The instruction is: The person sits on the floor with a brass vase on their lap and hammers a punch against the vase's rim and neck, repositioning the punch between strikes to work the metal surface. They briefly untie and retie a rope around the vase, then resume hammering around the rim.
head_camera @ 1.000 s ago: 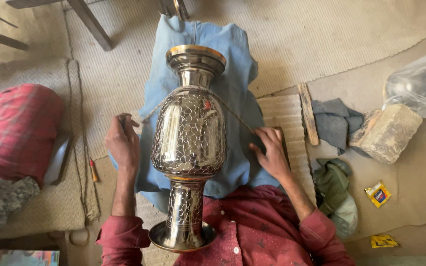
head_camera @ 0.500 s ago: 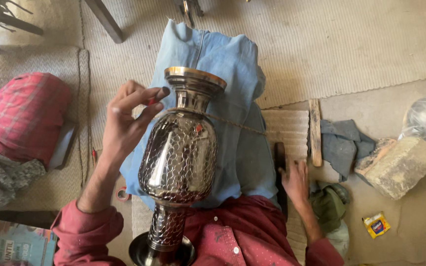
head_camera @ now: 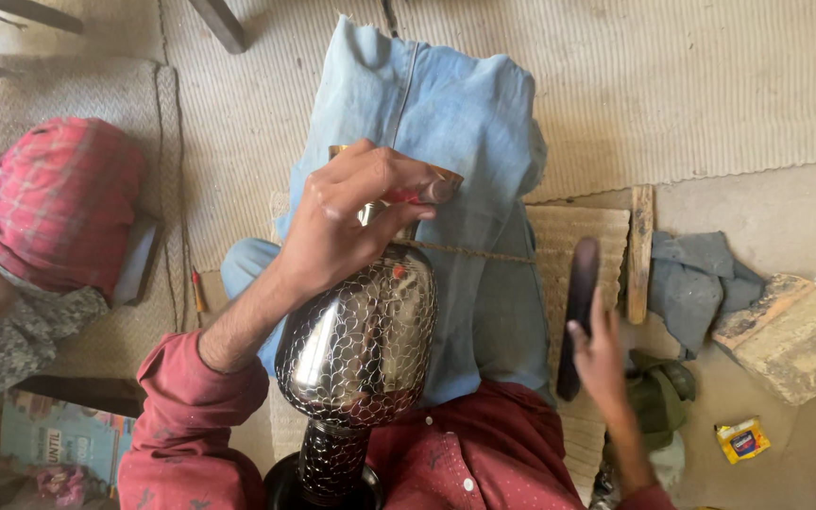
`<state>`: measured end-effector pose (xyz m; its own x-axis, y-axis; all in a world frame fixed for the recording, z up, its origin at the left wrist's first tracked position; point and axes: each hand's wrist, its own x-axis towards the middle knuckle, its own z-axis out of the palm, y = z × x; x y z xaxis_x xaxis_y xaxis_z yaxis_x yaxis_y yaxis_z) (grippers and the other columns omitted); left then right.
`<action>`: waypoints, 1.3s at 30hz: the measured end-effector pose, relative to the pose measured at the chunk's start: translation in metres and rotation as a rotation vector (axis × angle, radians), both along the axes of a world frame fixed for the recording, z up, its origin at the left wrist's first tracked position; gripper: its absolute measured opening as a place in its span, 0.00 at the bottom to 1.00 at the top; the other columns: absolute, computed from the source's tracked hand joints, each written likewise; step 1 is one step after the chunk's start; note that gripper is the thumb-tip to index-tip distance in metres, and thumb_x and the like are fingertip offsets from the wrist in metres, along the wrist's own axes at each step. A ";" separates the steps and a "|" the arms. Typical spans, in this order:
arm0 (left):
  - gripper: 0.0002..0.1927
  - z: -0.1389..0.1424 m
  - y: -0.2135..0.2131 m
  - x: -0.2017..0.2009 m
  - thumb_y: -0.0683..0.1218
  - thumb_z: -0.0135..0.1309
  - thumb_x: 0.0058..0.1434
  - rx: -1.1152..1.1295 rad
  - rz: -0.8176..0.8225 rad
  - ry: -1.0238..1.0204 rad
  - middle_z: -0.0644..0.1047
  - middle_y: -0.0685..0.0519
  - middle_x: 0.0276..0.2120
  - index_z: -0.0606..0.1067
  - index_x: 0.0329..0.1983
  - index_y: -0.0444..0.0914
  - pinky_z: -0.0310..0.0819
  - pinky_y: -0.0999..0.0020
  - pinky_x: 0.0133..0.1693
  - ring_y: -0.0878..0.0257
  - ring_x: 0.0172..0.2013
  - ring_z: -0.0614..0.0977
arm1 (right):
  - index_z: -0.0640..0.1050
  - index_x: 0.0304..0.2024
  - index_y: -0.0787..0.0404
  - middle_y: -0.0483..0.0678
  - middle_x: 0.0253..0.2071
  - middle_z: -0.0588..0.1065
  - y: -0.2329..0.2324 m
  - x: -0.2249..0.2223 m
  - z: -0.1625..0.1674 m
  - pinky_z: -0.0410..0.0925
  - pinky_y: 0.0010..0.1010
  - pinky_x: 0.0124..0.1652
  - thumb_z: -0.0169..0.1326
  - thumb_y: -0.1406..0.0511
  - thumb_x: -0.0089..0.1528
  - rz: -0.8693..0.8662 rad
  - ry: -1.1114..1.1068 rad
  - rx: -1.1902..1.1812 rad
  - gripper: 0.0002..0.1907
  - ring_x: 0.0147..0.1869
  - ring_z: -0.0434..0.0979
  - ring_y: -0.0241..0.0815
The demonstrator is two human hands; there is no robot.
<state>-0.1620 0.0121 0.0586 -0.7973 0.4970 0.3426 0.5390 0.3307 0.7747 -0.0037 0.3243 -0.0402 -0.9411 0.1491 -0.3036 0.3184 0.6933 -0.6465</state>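
- Head view: the left hand [head_camera: 351, 212] is closed around the neck of the engraved metal vase [head_camera: 361, 349], which lies across the lap on light blue cloth [head_camera: 455, 123].
- A taut cord [head_camera: 474, 252] runs rightward from that grip.
- The right hand [head_camera: 602, 354], blurred, touches a dark tool [head_camera: 576, 312]; whether its fingers clamp it I cannot tell.

1. Floor's covered by a ribbed beige mat [head_camera: 710, 85] across the far side; bare grey floor [head_camera: 786, 208] shows at the right edge.
2. On the bare part: a crumpled grey-blue rag [head_camera: 701, 283], a rough stone block [head_camera: 795, 331] beside it, and a small yellow packet [head_camera: 743, 439] toward the near right corner.
3. A wooden stick [head_camera: 639, 250] lies along a small woven mat [head_camera: 569, 236] (right at its edge).
4. Left side: a coarser mat [head_camera: 68, 94], a red pencil [head_camera: 198, 291] on it, and a printed booklet [head_camera: 63, 434] in the near left corner.
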 end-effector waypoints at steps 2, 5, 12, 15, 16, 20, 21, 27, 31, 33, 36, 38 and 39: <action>0.14 -0.004 -0.002 0.002 0.34 0.67 0.60 0.045 -0.011 -0.031 0.82 0.51 0.46 0.74 0.44 0.34 0.80 0.65 0.43 0.61 0.40 0.84 | 0.55 0.82 0.57 0.64 0.67 0.68 0.017 -0.004 0.006 0.68 0.47 0.64 0.50 0.60 0.74 0.143 0.308 0.109 0.36 0.70 0.72 0.61; 0.14 -0.010 -0.004 0.004 0.33 0.64 0.66 0.145 -0.016 -0.097 0.80 0.51 0.51 0.72 0.50 0.34 0.88 0.69 0.50 0.61 0.51 0.86 | 0.47 0.83 0.63 0.52 0.60 0.70 0.034 -0.003 0.023 0.69 0.32 0.58 0.54 0.57 0.73 -0.154 0.367 -0.729 0.45 0.60 0.74 0.41; 0.19 -0.014 -0.010 0.001 0.36 0.67 0.61 -0.010 0.011 0.039 0.82 0.51 0.47 0.72 0.53 0.34 0.81 0.70 0.40 0.64 0.41 0.87 | 0.65 0.68 0.66 0.48 0.35 0.75 0.012 0.011 0.036 0.73 0.28 0.30 0.62 0.75 0.59 -0.047 -0.045 -0.994 0.35 0.31 0.79 0.36; 0.20 -0.014 -0.009 -0.002 0.37 0.68 0.61 0.011 0.006 0.022 0.82 0.51 0.48 0.72 0.53 0.35 0.80 0.70 0.39 0.65 0.37 0.87 | 0.68 0.53 0.65 0.46 0.31 0.75 0.012 0.006 0.038 0.71 0.25 0.30 0.61 0.76 0.57 -0.005 0.081 -0.747 0.23 0.30 0.77 0.34; 0.21 -0.014 -0.010 -0.003 0.37 0.69 0.61 0.013 0.011 0.013 0.82 0.50 0.48 0.72 0.53 0.35 0.80 0.70 0.38 0.65 0.36 0.86 | 0.69 0.49 0.65 0.46 0.32 0.76 0.014 0.004 0.040 0.71 0.25 0.32 0.62 0.76 0.58 0.021 0.124 -0.702 0.20 0.31 0.77 0.34; 0.23 -0.013 -0.010 -0.003 0.38 0.69 0.61 -0.030 0.012 0.062 0.82 0.54 0.43 0.73 0.57 0.37 0.79 0.68 0.40 0.64 0.36 0.86 | 0.68 0.52 0.65 0.45 0.37 0.75 0.024 -0.007 0.046 0.71 0.23 0.42 0.64 0.75 0.58 0.025 0.287 -0.541 0.23 0.39 0.76 0.32; 0.23 -0.013 -0.010 -0.003 0.38 0.69 0.62 -0.025 0.013 0.046 0.82 0.54 0.43 0.73 0.58 0.37 0.79 0.68 0.40 0.64 0.37 0.86 | 0.69 0.51 0.65 0.45 0.37 0.75 0.025 -0.010 0.048 0.71 0.23 0.42 0.64 0.75 0.59 0.042 0.313 -0.520 0.22 0.39 0.76 0.32; 0.23 -0.011 -0.010 -0.003 0.38 0.67 0.63 -0.021 -0.003 0.015 0.82 0.54 0.45 0.73 0.59 0.38 0.80 0.68 0.41 0.64 0.39 0.87 | 0.65 0.57 0.67 0.47 0.37 0.76 0.026 -0.037 0.063 0.72 0.22 0.43 0.65 0.74 0.63 0.117 0.402 -0.408 0.26 0.39 0.77 0.32; 0.22 -0.010 -0.009 -0.006 0.38 0.68 0.62 -0.026 -0.010 0.029 0.83 0.54 0.45 0.74 0.58 0.38 0.80 0.67 0.41 0.64 0.38 0.87 | 0.59 0.65 0.70 0.46 0.38 0.75 0.027 -0.056 0.073 0.75 0.24 0.41 0.66 0.69 0.59 0.160 0.476 -0.414 0.38 0.39 0.78 0.33; 0.22 -0.010 -0.010 -0.007 0.37 0.66 0.62 -0.030 -0.025 0.000 0.82 0.52 0.47 0.74 0.58 0.38 0.81 0.68 0.41 0.62 0.40 0.87 | 0.58 0.65 0.70 0.45 0.38 0.76 0.027 -0.061 0.077 0.76 0.24 0.40 0.66 0.67 0.58 0.182 0.531 -0.426 0.40 0.39 0.80 0.33; 0.21 -0.009 -0.010 -0.009 0.36 0.66 0.63 -0.022 -0.034 0.008 0.82 0.52 0.47 0.74 0.57 0.38 0.82 0.67 0.43 0.60 0.42 0.87 | 0.60 0.64 0.70 0.46 0.38 0.77 0.027 -0.066 0.082 0.77 0.25 0.40 0.66 0.68 0.62 0.204 0.577 -0.410 0.36 0.38 0.81 0.35; 0.20 -0.008 -0.010 -0.009 0.36 0.65 0.64 -0.014 -0.050 0.021 0.82 0.53 0.47 0.74 0.57 0.38 0.82 0.66 0.44 0.59 0.44 0.87 | 0.63 0.62 0.70 0.48 0.37 0.76 0.026 -0.069 0.085 0.76 0.27 0.38 0.66 0.70 0.63 0.248 0.587 -0.265 0.32 0.36 0.80 0.38; 0.20 -0.008 -0.010 -0.010 0.36 0.64 0.64 -0.010 -0.064 0.021 0.82 0.53 0.47 0.74 0.58 0.38 0.83 0.66 0.45 0.60 0.44 0.87 | 0.65 0.62 0.69 0.50 0.38 0.76 0.026 -0.071 0.085 0.74 0.29 0.36 0.66 0.70 0.63 0.283 0.599 -0.161 0.30 0.35 0.79 0.39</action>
<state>-0.1718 0.0021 0.0507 -0.7566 0.5499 0.3539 0.5755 0.3029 0.7597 -0.0743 0.3503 0.0452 -0.9498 -0.1313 0.2841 -0.3062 0.5773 -0.7570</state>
